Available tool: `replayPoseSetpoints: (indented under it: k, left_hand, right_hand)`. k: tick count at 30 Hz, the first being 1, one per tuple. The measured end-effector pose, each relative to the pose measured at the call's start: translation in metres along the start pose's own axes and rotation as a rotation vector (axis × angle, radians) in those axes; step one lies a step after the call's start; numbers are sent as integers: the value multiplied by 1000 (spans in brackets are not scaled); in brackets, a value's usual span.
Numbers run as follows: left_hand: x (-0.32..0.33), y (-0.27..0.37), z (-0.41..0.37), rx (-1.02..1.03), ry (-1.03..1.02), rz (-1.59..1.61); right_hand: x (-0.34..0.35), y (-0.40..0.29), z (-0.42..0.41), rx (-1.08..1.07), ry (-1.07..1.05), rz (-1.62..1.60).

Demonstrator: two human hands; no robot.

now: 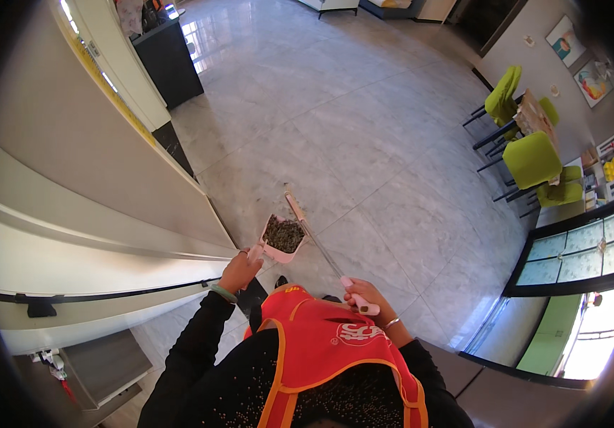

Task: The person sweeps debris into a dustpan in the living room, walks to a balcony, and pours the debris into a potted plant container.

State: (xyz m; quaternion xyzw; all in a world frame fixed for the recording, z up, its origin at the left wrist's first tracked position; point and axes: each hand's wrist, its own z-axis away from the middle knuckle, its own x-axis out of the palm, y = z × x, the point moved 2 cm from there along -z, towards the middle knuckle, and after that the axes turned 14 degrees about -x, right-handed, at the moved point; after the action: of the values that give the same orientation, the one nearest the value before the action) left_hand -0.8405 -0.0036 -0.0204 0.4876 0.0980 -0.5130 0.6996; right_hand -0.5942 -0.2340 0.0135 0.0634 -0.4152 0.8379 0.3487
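Note:
My left hand (240, 270) is closed around the handle of a pink dustpan (281, 257). A heap of dark, loose, leafy-looking bits (284, 234) fills much of the pan, which is low over or on the floor. In my right hand (370, 297) is the pink grip of a small broom (324, 250) with a metal shaft. Its narrow pink head (294, 205) is by the pan's far right side, with a few faint bits on the floor around it; the bristles are hard to make out.
Grey marble-look tiles (371, 144) stretch ahead. A large pale door panel (119, 134) stands close on the left, with a black cabinet (167, 64) beyond. Green chairs (532, 160) surround a dining table (534, 115) at right. A black-framed glass door (574, 251) is at lower right.

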Motion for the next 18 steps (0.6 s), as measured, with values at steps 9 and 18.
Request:
replayPoseSetpoints:
  k: [9,18]
  left_hand:
    - [19,103,28,410,268,139]
    - [236,171,-66,-347,-530,832]
  right_hand:
    - [-54,-81,83,4,-51,-85]
    - [-145,-132,174,-65,-19,-97]
